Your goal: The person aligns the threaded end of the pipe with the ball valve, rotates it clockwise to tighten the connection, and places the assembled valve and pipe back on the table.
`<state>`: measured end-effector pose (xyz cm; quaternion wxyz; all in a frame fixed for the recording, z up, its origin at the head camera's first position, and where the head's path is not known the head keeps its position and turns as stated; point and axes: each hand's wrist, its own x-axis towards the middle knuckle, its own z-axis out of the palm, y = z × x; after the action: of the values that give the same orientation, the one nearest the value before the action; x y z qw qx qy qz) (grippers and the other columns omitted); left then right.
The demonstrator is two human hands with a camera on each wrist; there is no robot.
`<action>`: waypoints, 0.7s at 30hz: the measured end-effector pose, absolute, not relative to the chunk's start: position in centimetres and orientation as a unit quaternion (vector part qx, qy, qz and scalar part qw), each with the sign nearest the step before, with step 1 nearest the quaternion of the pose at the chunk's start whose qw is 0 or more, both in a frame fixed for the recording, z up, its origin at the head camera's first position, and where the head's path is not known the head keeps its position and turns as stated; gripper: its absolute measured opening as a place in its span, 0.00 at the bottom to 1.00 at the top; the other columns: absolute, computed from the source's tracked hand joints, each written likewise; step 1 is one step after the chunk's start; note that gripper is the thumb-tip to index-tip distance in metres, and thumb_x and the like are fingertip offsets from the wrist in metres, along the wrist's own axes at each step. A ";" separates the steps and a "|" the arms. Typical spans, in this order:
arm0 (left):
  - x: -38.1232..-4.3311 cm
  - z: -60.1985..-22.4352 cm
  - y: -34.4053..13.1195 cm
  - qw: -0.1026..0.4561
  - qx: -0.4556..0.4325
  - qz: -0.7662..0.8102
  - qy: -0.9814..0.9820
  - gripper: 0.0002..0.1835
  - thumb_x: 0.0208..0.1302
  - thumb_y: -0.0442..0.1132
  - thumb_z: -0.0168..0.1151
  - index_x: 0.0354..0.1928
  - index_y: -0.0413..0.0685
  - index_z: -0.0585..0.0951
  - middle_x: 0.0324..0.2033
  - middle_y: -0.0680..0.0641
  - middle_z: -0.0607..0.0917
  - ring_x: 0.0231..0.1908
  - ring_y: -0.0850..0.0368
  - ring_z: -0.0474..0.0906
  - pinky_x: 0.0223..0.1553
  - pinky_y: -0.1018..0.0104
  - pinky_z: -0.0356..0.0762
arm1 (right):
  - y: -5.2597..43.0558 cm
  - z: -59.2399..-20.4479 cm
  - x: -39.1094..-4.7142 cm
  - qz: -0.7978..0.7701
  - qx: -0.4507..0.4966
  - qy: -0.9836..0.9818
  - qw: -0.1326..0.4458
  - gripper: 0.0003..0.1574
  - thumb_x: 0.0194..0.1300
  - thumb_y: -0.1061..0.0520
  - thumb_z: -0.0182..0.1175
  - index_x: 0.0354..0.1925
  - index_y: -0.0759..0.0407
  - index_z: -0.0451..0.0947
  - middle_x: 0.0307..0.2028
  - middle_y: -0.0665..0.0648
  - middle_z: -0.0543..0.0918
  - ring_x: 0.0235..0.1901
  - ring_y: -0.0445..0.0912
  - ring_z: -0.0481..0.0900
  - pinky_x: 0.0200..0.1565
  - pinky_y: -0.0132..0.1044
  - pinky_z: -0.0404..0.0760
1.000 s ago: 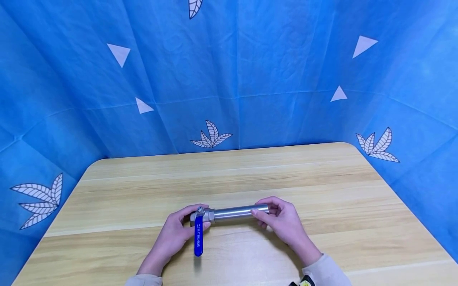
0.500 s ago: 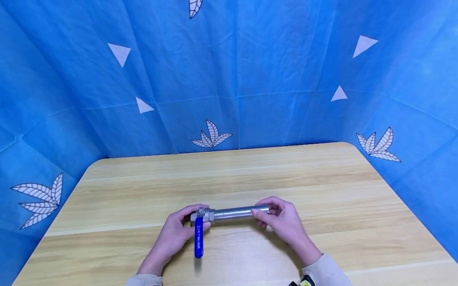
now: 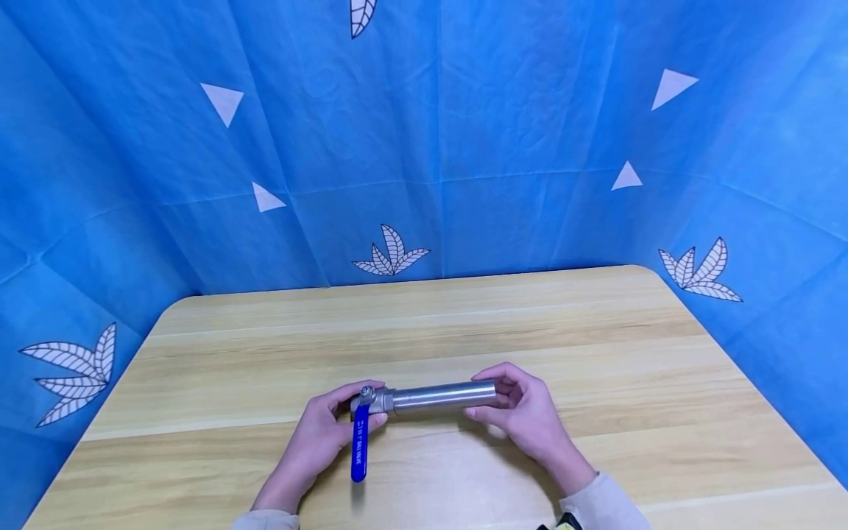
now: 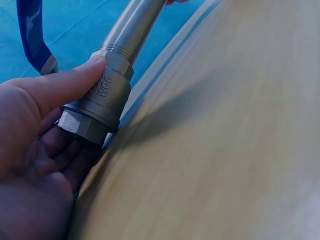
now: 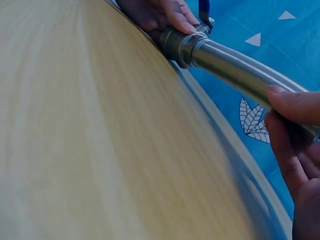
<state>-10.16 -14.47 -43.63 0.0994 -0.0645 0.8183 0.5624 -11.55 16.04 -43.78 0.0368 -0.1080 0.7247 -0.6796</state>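
A steel ball valve (image 3: 376,401) with a blue lever handle (image 3: 360,445) is joined to a straight metal pipe (image 3: 440,396), and both are held level above the table. My left hand (image 3: 318,433) grips the valve body, thumb on the near side and fingers behind it. In the left wrist view, a few thread rings show where the pipe (image 4: 134,27) meets the valve's hex collar. At the pipe's free end, my right hand (image 3: 526,412) holds it between thumb and fingers; the right wrist view shows the thumb (image 5: 290,102) on the pipe's side.
The wood-grain table (image 3: 424,324) has rounded far corners. Behind it and along its sides hangs a blue curtain (image 3: 503,132) with white leaf and triangle prints. A dark and yellow item (image 3: 566,523) sits at the right sleeve.
The valve has rolled a little, and its blue handle has swung slightly left and toward me. My right thumb has slid down from the pipe's upper face to its lower near side.
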 end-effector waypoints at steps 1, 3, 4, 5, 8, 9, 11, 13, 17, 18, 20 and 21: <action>-10.1 -43.7 -14.5 0.099 -0.063 0.564 0.817 0.25 0.43 0.56 0.77 0.48 0.76 0.83 0.50 0.63 0.83 0.57 0.57 0.73 0.57 0.56 0.68 | 16.0 -43.8 -11.5 -0.677 -0.119 0.726 0.028 0.30 0.42 0.62 0.78 0.45 0.60 0.79 0.45 0.60 0.83 0.44 0.52 0.84 0.49 0.38 0.82; -10.1 -43.7 -14.6 0.101 -0.060 0.569 0.814 0.25 0.43 0.55 0.77 0.48 0.75 0.83 0.49 0.63 0.84 0.56 0.58 0.74 0.56 0.58 0.68 | 16.0 -43.8 -11.5 -0.672 -0.140 0.727 0.014 0.29 0.42 0.63 0.78 0.44 0.60 0.79 0.48 0.58 0.83 0.48 0.52 0.83 0.52 0.38 0.81; -10.1 -43.7 -14.6 0.101 -0.058 0.572 0.812 0.25 0.43 0.55 0.78 0.48 0.75 0.83 0.49 0.63 0.84 0.55 0.58 0.74 0.55 0.58 0.68 | 16.0 -43.7 -11.4 -0.671 -0.149 0.726 0.009 0.28 0.42 0.63 0.78 0.44 0.60 0.79 0.49 0.58 0.82 0.49 0.52 0.82 0.53 0.37 0.80; -10.1 -43.7 -14.6 0.102 -0.056 0.574 0.811 0.25 0.43 0.54 0.78 0.48 0.74 0.83 0.48 0.63 0.84 0.55 0.57 0.75 0.54 0.59 0.68 | 16.0 -43.7 -11.4 -0.674 -0.157 0.722 0.010 0.28 0.42 0.65 0.77 0.44 0.61 0.78 0.49 0.59 0.82 0.49 0.52 0.81 0.53 0.37 0.80; -10.2 -43.6 -14.6 0.103 -0.054 0.578 0.808 0.26 0.42 0.53 0.78 0.48 0.74 0.84 0.48 0.63 0.84 0.54 0.58 0.75 0.53 0.60 0.67 | 15.9 -43.6 -11.4 -0.679 -0.166 0.715 0.015 0.27 0.43 0.67 0.76 0.43 0.61 0.77 0.48 0.60 0.81 0.47 0.52 0.80 0.51 0.37 0.81; -10.2 -43.5 -14.6 0.102 -0.054 0.579 0.807 0.26 0.42 0.53 0.79 0.48 0.73 0.84 0.48 0.63 0.84 0.54 0.58 0.75 0.52 0.61 0.67 | 15.9 -43.5 -11.3 -0.679 -0.167 0.714 0.018 0.27 0.43 0.67 0.76 0.43 0.60 0.77 0.48 0.60 0.81 0.46 0.52 0.80 0.50 0.36 0.81; -10.2 -43.5 -14.6 0.102 -0.054 0.580 0.807 0.26 0.41 0.52 0.79 0.48 0.74 0.84 0.48 0.63 0.85 0.54 0.58 0.75 0.52 0.61 0.67 | 15.9 -43.5 -11.3 -0.679 -0.173 0.713 0.022 0.27 0.44 0.68 0.75 0.44 0.60 0.77 0.47 0.61 0.80 0.45 0.52 0.80 0.49 0.36 0.81; -10.2 -43.4 -14.6 0.103 -0.056 0.579 0.807 0.26 0.41 0.51 0.79 0.48 0.74 0.84 0.47 0.63 0.85 0.54 0.58 0.76 0.52 0.61 0.68 | 15.9 -43.5 -11.3 -0.675 -0.180 0.715 0.021 0.27 0.46 0.67 0.75 0.45 0.60 0.78 0.47 0.61 0.80 0.44 0.52 0.80 0.47 0.37 0.82; -10.1 -43.4 -14.6 0.103 -0.058 0.572 0.811 0.26 0.41 0.52 0.79 0.47 0.74 0.84 0.47 0.63 0.85 0.54 0.57 0.75 0.53 0.60 0.68 | 15.8 -43.6 -11.4 -0.668 -0.183 0.721 0.015 0.26 0.47 0.65 0.75 0.46 0.60 0.79 0.45 0.62 0.82 0.42 0.52 0.81 0.45 0.39 0.83; -10.1 -43.4 -14.6 0.102 -0.058 0.571 0.813 0.26 0.41 0.52 0.79 0.48 0.74 0.84 0.47 0.63 0.84 0.54 0.57 0.75 0.53 0.60 0.68 | 15.8 -43.7 -11.4 -0.665 -0.176 0.726 0.013 0.26 0.47 0.64 0.76 0.47 0.61 0.79 0.44 0.61 0.82 0.42 0.52 0.82 0.45 0.39 0.83; -10.2 -43.4 -14.6 0.098 -0.057 0.566 0.817 0.26 0.40 0.53 0.79 0.47 0.74 0.84 0.47 0.63 0.84 0.54 0.58 0.75 0.54 0.59 0.68 | 15.8 -43.7 -11.4 -0.655 -0.154 0.740 0.010 0.26 0.47 0.61 0.76 0.46 0.59 0.81 0.42 0.60 0.84 0.41 0.51 0.82 0.44 0.38 0.83; -10.2 -43.5 -14.6 0.096 -0.056 0.565 0.818 0.27 0.40 0.52 0.79 0.47 0.75 0.84 0.47 0.63 0.84 0.54 0.58 0.75 0.55 0.59 0.67 | 15.8 -43.7 -11.5 -0.650 -0.140 0.747 0.010 0.26 0.47 0.59 0.77 0.46 0.58 0.81 0.41 0.59 0.84 0.40 0.50 0.83 0.44 0.37 0.84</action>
<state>-10.16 -14.64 -43.45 0.0958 -0.0561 0.8176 0.5649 -11.46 15.81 -43.71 0.0098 -0.1398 0.7472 -0.6496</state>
